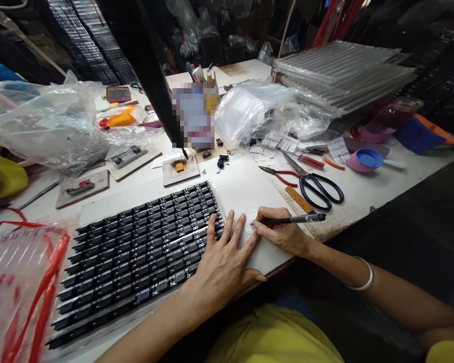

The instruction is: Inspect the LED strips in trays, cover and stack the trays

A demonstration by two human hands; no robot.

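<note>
My right hand [282, 232] grips a black pen [293, 220], its tip down on a small white slip of paper [250, 224]. Spread flat beside the slip, my left hand [227, 254] rests with its fingers apart on the white tabletop and against the right edge of a tray of parts. That clear tray [215, 194] holds rows of small black plastic parts [144, 252] with pale markings. Whether my left thumb touches the slip is hard to see.
Right of my hands lie large scissors [320, 189], red-handled pliers [283, 175] and a red screwdriver [310, 161]. A black post [147, 65] slants down over a small jig board [180, 170]. Plastic bags [253, 108] and stacked clear trays [340, 75] stand behind.
</note>
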